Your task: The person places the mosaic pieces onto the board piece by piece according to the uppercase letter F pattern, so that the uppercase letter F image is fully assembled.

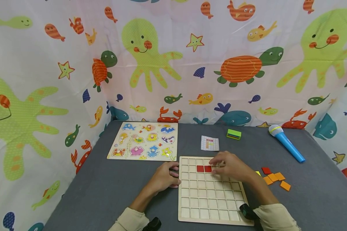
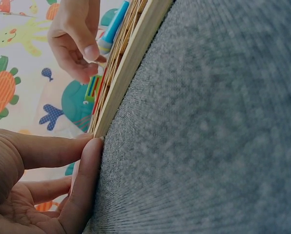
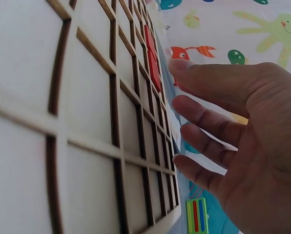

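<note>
A wooden grid board lies on the dark table, with two red square tiles side by side in its second row from the top. My left hand is at the board's left side; in the left wrist view its thumb and a finger pinch the edge. Above the upper part of the board is my right hand, fingers loosely bent beside the red tiles. The right wrist view shows nothing between that hand's thumb and fingers.
Orange tiles and one red tile lie loose to the right, a yellow one partly behind the right arm. Beyond the board are a printed grid card, a green block stack, a blue toy microphone and a sea-animal puzzle.
</note>
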`<state>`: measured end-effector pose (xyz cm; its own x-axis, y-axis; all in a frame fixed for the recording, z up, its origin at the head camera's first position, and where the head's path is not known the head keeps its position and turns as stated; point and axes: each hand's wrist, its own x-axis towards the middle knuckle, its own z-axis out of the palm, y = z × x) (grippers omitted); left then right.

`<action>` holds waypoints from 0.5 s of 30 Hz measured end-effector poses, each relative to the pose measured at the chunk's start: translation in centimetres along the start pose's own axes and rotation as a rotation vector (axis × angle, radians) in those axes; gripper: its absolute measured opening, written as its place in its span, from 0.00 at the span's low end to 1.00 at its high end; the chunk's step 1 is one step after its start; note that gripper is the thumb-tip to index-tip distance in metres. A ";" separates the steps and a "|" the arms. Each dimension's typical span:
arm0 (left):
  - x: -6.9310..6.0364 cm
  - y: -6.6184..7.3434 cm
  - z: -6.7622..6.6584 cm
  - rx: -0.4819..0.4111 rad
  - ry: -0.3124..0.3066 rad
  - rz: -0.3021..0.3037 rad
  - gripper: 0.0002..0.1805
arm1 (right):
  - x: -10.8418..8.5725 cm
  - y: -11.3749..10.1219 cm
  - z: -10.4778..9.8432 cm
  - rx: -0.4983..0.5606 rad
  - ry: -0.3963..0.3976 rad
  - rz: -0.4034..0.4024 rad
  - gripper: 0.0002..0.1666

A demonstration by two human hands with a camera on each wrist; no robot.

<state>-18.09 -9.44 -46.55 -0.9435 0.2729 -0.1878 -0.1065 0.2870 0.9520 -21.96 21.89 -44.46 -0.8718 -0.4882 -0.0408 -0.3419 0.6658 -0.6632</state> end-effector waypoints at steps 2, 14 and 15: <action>0.0 -0.1 0.0 -0.003 0.000 0.001 0.39 | -0.3 0.1 -0.2 -0.004 0.014 0.009 0.17; 0.0 -0.3 0.0 -0.016 -0.013 0.025 0.40 | -3.1 1.5 -2.3 -0.052 0.090 0.062 0.18; 0.0 -0.3 0.0 -0.015 -0.014 0.027 0.40 | -3.3 1.7 -2.5 -0.057 0.092 0.070 0.18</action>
<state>-18.05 -9.56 -46.79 -0.9417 0.2931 -0.1651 -0.0858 0.2652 0.9604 -20.51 26.07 -43.65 -0.9217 -0.3876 -0.0149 -0.2965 0.7288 -0.6173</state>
